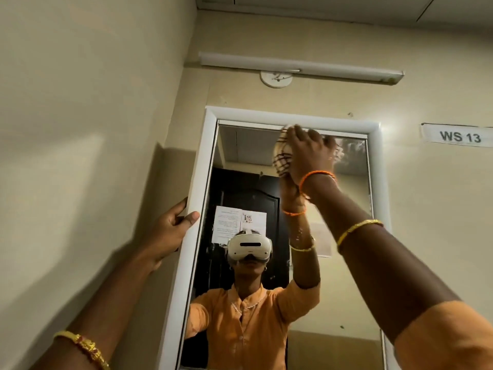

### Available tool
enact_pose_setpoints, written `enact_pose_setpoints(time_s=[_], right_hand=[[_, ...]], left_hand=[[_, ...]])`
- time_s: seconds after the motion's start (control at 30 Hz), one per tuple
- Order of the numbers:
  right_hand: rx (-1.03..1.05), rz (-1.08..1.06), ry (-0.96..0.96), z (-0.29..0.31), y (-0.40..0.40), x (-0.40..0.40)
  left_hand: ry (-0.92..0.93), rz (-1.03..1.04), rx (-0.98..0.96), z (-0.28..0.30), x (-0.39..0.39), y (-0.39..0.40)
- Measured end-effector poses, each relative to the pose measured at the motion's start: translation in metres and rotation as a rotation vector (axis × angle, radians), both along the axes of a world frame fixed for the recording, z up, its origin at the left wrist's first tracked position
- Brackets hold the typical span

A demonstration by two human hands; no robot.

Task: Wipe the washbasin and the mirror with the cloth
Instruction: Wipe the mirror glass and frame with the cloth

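Head view: looks up at a wall-mounted mirror [256, 166] in a white frame [198, 182], set on a cream wall [93, 129].
Right hand [310, 153]: raised against the top part of the glass, just under the upper frame edge, fingers spread and laid flat over the cloth.
Cloth [282, 153]: cream with dark checked lines, bunched between the right palm and the mirror; it shows mostly to the left of the hand, and a blurred bit past the fingertips on the right.
Cloth and hand: touching, the hand on top and the cloth pressed to the glass; the hand hides most of it.
Left hand [173, 228]: grips the left side of the frame about halfway up, thumb curled onto the front face, fingers wrapped round the outer edge next to the wall.
Wrists: an orange thread band [314, 177] on the right wrist and a gold bangle [357, 231] further down that forearm; a gold bangle with red detail [82, 348] on the left wrist.
Reflection: a person in an orange shirt wearing a white headset [249, 248], with the raised arm and cloth mirrored, and a dark door with paper sheets behind.
Glass: smeared streaks show near the top right corner.
Above the mirror: a white tube-light fitting [301, 66] and a round white wall plate [276, 79].
Right of the mirror: a white label [457, 135] reading "WS 13".
Washbasin: not in this view.
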State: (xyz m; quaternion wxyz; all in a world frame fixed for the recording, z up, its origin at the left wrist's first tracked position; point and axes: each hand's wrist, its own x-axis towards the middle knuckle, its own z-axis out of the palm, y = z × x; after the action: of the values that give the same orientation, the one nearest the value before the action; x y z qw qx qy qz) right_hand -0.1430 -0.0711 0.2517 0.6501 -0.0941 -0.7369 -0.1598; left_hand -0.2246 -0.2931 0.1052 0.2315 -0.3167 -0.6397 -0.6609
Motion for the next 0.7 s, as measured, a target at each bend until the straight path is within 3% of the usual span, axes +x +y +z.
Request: enact_pose_setpoints(time_s=[0.23, 0.33, 0.5, 0.7], right_hand=[[-0.363, -0.071, 0.007, 0.004, 0.075, 0.047], [-0.237, -0.117, -0.258, -0.009, 0.052, 0.037], [-0.065, 0.079, -0.095, 0.000, -0.018, 0.001], [-0.182, -0.049, -0.048, 0.004, 0.014, 0.013]], left_hand=[[-0.036, 0.035, -0.050, 0.001, -0.009, -0.002], [-0.066, 0.040, -0.063, 0.000, -0.011, -0.003], [-0.025, 0.114, -0.066, -0.001, -0.011, 0.001], [-0.043, 0.126, -0.061, -0.002, -0.015, -0.001]])
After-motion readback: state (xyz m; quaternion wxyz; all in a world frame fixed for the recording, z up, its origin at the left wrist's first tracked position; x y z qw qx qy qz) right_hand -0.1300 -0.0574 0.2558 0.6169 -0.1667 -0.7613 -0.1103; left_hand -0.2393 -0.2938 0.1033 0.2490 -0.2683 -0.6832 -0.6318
